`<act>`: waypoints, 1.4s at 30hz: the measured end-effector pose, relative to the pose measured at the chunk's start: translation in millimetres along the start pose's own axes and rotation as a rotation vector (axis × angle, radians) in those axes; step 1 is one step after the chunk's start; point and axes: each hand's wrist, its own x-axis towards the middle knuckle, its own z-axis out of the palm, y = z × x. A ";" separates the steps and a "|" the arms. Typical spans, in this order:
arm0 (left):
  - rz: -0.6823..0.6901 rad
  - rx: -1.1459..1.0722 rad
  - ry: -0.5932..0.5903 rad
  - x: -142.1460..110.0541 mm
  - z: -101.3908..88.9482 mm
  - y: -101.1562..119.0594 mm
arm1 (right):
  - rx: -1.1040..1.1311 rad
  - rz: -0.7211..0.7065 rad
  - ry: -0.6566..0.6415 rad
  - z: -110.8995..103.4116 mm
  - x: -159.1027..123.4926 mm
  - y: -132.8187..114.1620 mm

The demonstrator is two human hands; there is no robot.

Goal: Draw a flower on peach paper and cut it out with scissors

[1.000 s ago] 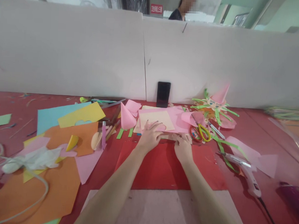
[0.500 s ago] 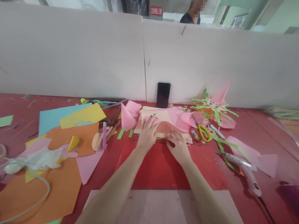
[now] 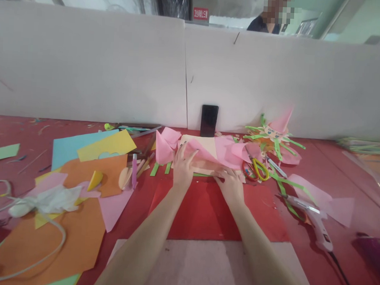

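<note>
A loose pile of pink and cream paper lies in front of me. My left hand (image 3: 183, 169) rests on its left side, fingers spread over a curling pink sheet (image 3: 205, 151), thumb apart. Beneath that sheet shows cream paper (image 3: 208, 141). My right hand (image 3: 230, 184) is at the pile's front edge, its fingers bent over the paper and the thumb tucked below, closed on the edge of a cream sheet (image 3: 204, 166). A pink paper cone (image 3: 163, 149) stands left of my left hand. Red-and-yellow-handled scissors (image 3: 258, 170) lie right of my right hand.
Red sheet (image 3: 205, 214) and a pale board (image 3: 203, 265) lie under my forearms. A black phone (image 3: 209, 120) leans on the white partition (image 3: 86, 66). Right are a glue gun (image 3: 312, 215) and a paper figure with cone hat (image 3: 279, 125). Coloured paper (image 3: 63, 237) and cable lie left.
My left hand has shifted slightly left, and the pink sheet is now raised and folded differently, baring more cream paper below. My right hand stays near the front edge. The person behind moved right.
</note>
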 end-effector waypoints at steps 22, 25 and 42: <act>-0.325 -0.390 0.253 7.3 -6.7 0.4 | 0.569 0.491 0.192 -6.0 7.8 11.1; -0.489 -0.452 0.226 6.8 -4.7 -2.0 | 0.579 0.483 0.177 -6.6 7.6 11.0; -0.358 -0.497 0.157 7.8 -4.1 1.0 | 0.558 0.188 -0.097 -0.4 6.5 0.7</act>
